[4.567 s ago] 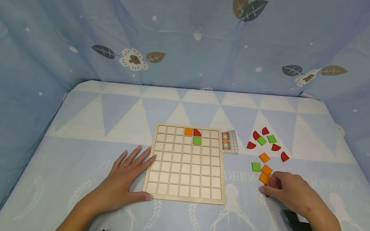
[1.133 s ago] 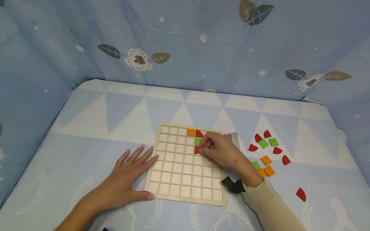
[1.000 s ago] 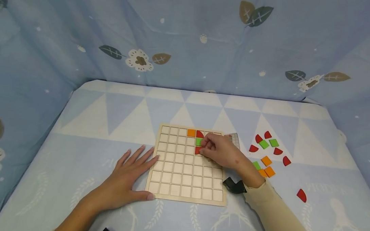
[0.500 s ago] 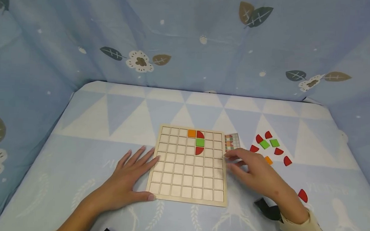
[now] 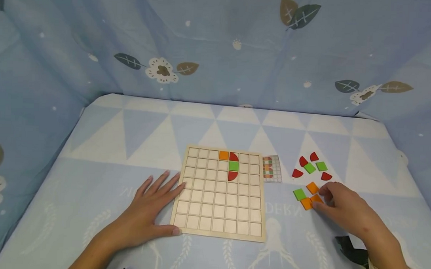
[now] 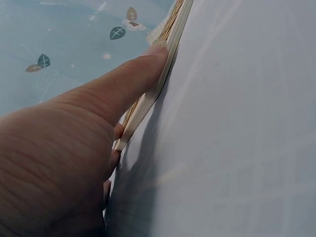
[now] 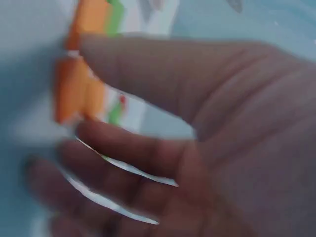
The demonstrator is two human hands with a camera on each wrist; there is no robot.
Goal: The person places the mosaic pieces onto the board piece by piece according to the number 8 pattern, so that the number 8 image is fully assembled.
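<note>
We see the grid board centre on the table, four tiles in its far rows. Card just right of it; loose tiles further right.

Left hand flat; right hand fingers curled.

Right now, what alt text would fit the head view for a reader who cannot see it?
A person's left hand rests flat against a wooden grid board holding four coloured tiles, while the right hand reaches an orange tile among loose tiles on a blue patterned cloth.
</note>
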